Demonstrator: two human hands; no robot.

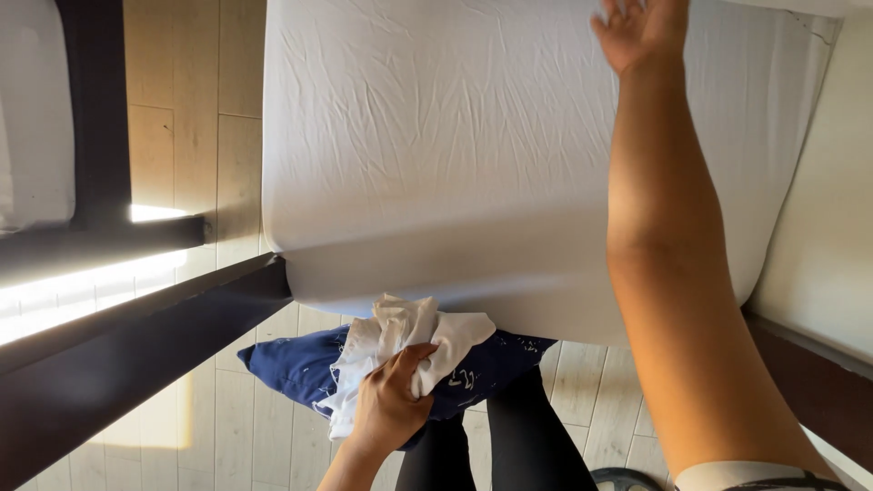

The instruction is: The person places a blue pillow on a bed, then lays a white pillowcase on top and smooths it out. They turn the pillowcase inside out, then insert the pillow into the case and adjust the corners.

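My left hand is closed on a crumpled white cloth, held against a dark blue patterned pillow in front of my legs. Both hang just below the near edge of the mattress. My right arm reaches far across the mattress, which is covered in a wrinkled white fitted sheet. My right hand lies on the sheet near the top edge of the view, fingers spread and partly cut off. Nothing shows in its grasp.
A dark bed frame rail runs diagonally at the left, and another dark rail lies at the right. Light wooden floor shows left of the mattress, with a sunlit strip. My legs in black leggings stand at the bottom.
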